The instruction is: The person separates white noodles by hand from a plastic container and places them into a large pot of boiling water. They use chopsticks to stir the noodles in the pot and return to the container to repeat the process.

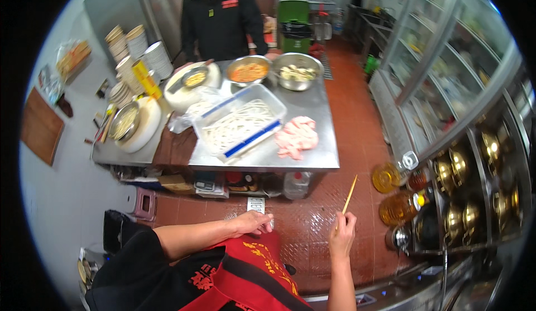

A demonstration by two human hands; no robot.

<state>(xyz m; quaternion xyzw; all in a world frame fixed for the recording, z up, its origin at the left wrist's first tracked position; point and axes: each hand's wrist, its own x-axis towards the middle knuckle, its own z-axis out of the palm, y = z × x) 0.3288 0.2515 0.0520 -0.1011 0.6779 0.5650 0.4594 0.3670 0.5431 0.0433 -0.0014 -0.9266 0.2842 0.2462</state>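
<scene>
My right hand (342, 233) grips a pair of thin wooden chopsticks (350, 195), their tips pointing away from me over the floor. In front of my red apron (259, 254) is my left hand (252, 223), fingers partly curled. A white printed sheet or packet (256, 204) shows just beyond it; whether the fingers touch it I cannot tell. On the steel table (328, 143) ahead, a clear plastic tub (274, 101) with blue edging holds thick white noodles (238, 126). Beside the tub lies a crumpled pink cloth or bag (297, 138).
Metal bowls of orange food (250, 72) and pale chunks (298, 73) stand at the table's back. Stacked paper cups (158, 59) are at left. A person (224, 22) stands across the table. Oil jugs (398, 208) and a shelf of brass pots (454, 218) flank my right.
</scene>
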